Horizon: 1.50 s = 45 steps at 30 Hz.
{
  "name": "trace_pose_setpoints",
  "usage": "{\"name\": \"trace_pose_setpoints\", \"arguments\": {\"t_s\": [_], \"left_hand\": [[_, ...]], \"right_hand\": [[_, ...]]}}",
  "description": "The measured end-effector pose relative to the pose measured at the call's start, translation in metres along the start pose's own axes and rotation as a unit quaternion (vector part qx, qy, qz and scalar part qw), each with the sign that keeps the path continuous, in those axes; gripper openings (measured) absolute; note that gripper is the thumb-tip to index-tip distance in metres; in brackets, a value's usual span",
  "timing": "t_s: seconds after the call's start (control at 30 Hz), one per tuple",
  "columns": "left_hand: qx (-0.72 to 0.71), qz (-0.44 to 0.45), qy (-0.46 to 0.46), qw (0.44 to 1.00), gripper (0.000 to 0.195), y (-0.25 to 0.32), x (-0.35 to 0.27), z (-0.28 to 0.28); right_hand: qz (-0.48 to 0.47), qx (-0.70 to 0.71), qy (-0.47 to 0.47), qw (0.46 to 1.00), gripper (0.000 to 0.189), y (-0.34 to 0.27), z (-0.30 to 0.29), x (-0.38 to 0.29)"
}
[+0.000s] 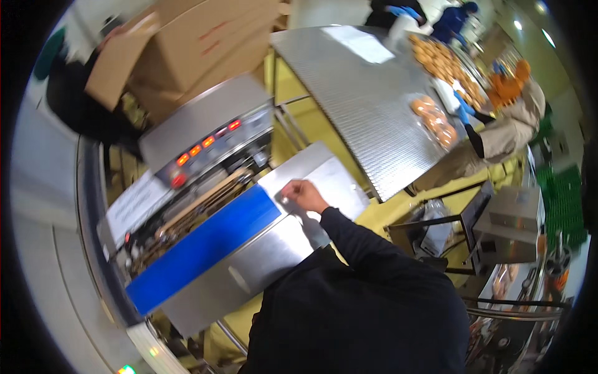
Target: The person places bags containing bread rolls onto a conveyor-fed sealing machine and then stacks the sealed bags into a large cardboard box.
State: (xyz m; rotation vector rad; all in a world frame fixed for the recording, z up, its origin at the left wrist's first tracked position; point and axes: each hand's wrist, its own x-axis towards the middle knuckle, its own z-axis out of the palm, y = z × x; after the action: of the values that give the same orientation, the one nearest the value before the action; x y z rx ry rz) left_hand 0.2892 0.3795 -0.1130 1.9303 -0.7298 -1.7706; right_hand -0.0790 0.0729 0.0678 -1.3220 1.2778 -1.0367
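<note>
My right hand [301, 194], in a black sleeve, is over the metal plate [336, 175] at the end of a blue conveyor belt [210, 248]. Its fingers are curled together; a small pale spot shows at the fingertips, and I cannot tell whether they hold something. My left hand is out of view. Along the belt's far side runs a sealing machine [205, 126] with lit red displays and a red knob [178, 180]. A printed sheet [138, 205] lies at its left end.
A textured steel table [336, 84] holds bagged buns [434, 121] and loose buns [444, 61]. A co-worker in beige [509, 135] with blue gloves leans there. Another person is behind a large cardboard box [205, 46]. A black metal frame [462, 224] stands at right.
</note>
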Motion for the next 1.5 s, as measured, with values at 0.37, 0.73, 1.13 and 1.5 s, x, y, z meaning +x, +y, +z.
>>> {"name": "trace_pose_setpoints", "arguments": {"t_s": [0.37,0.73,1.13,1.5], "left_hand": [[0.294,-0.238,-0.207,0.902,0.040,0.155,-0.008,0.131],[0.095,0.283,-0.223,0.928,0.026,0.473,0.090,0.468],[0.067,0.229,0.174,0.955,0.040,0.451,0.103,0.497],[-0.272,0.038,-0.058,0.960,0.017,0.406,0.094,0.437]], "right_hand": [[0.163,-0.472,0.494,0.712,0.050,0.065,-0.575,-0.012],[0.169,-0.475,0.257,0.824,0.056,0.040,-0.544,-0.032],[-0.015,-0.268,0.257,0.928,0.031,0.028,-0.429,0.022],[0.018,-0.237,0.150,0.960,0.017,0.063,-0.324,0.149]]}}
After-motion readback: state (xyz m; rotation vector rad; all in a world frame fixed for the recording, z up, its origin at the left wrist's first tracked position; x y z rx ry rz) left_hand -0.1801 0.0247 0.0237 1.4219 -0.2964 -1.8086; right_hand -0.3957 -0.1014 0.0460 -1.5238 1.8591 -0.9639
